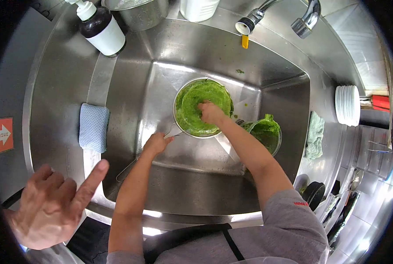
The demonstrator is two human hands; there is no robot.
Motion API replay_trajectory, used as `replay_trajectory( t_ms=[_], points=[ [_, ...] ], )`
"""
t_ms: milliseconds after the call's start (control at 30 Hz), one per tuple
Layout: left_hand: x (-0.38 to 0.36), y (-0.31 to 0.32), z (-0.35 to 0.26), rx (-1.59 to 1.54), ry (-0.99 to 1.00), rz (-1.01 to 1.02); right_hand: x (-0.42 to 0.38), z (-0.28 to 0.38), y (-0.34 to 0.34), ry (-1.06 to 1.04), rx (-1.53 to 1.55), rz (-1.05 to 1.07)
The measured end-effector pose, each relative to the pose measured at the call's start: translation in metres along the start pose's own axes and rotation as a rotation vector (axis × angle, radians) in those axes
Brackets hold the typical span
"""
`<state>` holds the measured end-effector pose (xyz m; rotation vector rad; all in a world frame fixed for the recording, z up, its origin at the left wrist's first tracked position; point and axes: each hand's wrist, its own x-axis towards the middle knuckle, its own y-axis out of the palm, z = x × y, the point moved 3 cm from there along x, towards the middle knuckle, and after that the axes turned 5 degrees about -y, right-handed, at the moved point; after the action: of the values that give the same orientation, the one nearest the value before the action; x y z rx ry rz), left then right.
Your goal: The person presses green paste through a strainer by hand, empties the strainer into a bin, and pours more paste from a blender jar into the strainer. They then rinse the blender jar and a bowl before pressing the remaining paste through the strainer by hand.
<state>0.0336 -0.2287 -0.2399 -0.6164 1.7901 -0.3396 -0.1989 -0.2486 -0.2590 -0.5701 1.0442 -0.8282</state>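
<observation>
Sieve [200,137] | left hand [157,144] — grip closed round handle [177,133] | right hand [212,113] — fingertips hidden in green mash [216,92], grip cannot be told

Glossy metal sink [214,189], shiny metal tap [310,20], rough, moist green pulp [191,112], matt blue cloth [94,127], smooth plastic bottle [102,33]
</observation>
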Motion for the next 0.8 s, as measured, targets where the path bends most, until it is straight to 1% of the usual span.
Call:
replay_trajectory(
  t_ms=[33, 67, 133, 167, 233, 267, 333, 367, 433, 467, 533, 567, 600, 633, 667, 733, 767, 800],
  points=[
    [0.000, -0.001, 0.000, 0.021, 0.016, -0.018, -0.004, 0.009, -0.013, -0.080, 0.028, -0.094],
    [0.000, -0.001, 0.001, 0.021, 0.011, -0.016, -0.004, 0.015, -0.024, -0.083, 0.032, -0.091],
    [-0.002, -0.002, -0.001, -0.034, 0.001, 0.026, 0.001, 0.023, -0.049, 0.048, -0.081, 0.128],
    [-0.001, -0.001, 0.000, -0.031, 0.000, 0.025, 0.010, 0.012, -0.048, 0.047, -0.078, 0.127],
    [0.001, 0.001, 0.002, -0.043, 0.007, -0.016, 0.026, -0.010, -0.052, 0.040, -0.191, -0.357],
    [0.000, 0.001, 0.002, -0.038, 0.008, -0.019, 0.028, -0.012, -0.044, 0.041, -0.187, -0.362],
    [-0.005, -0.003, -0.003, -0.028, 0.016, -0.016, 0.024, -0.011, -0.029, 0.204, -0.237, -0.309],
    [-0.004, -0.005, -0.004, -0.025, 0.022, -0.021, 0.026, -0.013, -0.025, 0.208, -0.238, -0.316],
    [-0.006, -0.006, -0.003, -0.010, 0.052, -0.047, 0.030, -0.006, -0.004, -0.049, -0.129, 0.108],
    [-0.003, -0.007, -0.003, -0.011, 0.051, -0.047, 0.034, -0.012, -0.007, -0.050, -0.129, 0.109],
    [-0.007, -0.009, -0.006, -0.048, -0.018, 0.054, 0.026, -0.005, -0.034, 0.089, -0.049, 0.286],
    [-0.009, -0.004, -0.004, -0.043, -0.023, 0.060, 0.030, -0.008, -0.025, 0.089, -0.041, 0.291],
    [-0.009, -0.003, -0.004, -0.051, -0.006, 0.015, 0.041, -0.015, -0.020, 0.077, -0.113, -0.010],
    [-0.006, -0.005, -0.005, -0.058, 0.015, -0.037, 0.044, -0.011, -0.031, 0.066, -0.187, -0.319],
    [-0.006, -0.004, -0.005, -0.050, 0.018, -0.044, 0.046, -0.005, -0.027, 0.067, -0.184, -0.329],
    [-0.006, -0.002, -0.004, -0.060, 0.060, -0.075, 0.029, 0.026, -0.018, 0.150, -0.054, -0.228],
    [-0.005, -0.002, -0.003, -0.053, 0.045, -0.034, 0.020, 0.029, -0.012, 0.150, -0.055, -0.231],
    [-0.003, -0.003, -0.004, -0.055, 0.047, -0.038, 0.011, 0.033, -0.004, 0.023, -0.167, -0.141]
  ],
)
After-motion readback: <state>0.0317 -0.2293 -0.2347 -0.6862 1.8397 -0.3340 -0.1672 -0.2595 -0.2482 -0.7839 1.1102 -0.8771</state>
